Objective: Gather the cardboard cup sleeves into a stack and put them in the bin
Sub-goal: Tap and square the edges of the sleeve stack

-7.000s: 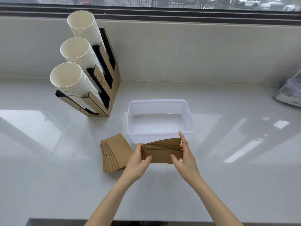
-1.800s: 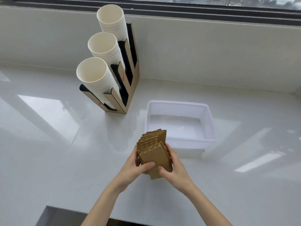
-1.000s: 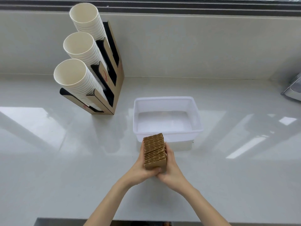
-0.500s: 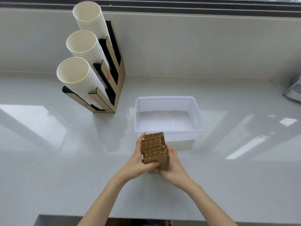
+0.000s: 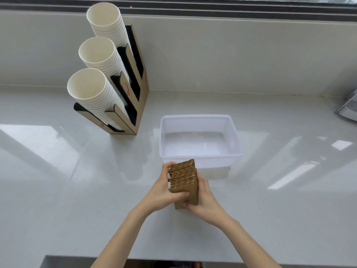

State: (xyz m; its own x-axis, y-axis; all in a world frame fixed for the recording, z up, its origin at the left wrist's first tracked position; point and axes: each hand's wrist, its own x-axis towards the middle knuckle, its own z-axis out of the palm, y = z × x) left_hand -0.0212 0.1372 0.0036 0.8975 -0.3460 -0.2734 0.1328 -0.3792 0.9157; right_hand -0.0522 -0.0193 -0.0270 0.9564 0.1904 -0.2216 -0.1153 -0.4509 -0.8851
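On the table [image 5: 58, 190] the bin [image 5: 200, 157] sits near the middle, with nothing in it. The stack of sleeves [image 5: 183, 179] stands on edge just in front of the bin's near-left corner, between the left hand [image 5: 164, 192] on its left and the right hand [image 5: 204, 200] on its right. The cup holder [image 5: 133, 93] stands behind and to the left of the bin, against the wall, with three stacks of cups [image 5: 96, 97] in it, one behind another.

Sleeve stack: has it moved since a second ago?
Barely: the sleeve stack, gripped by both hands, is still just in front of the bin's near wall.
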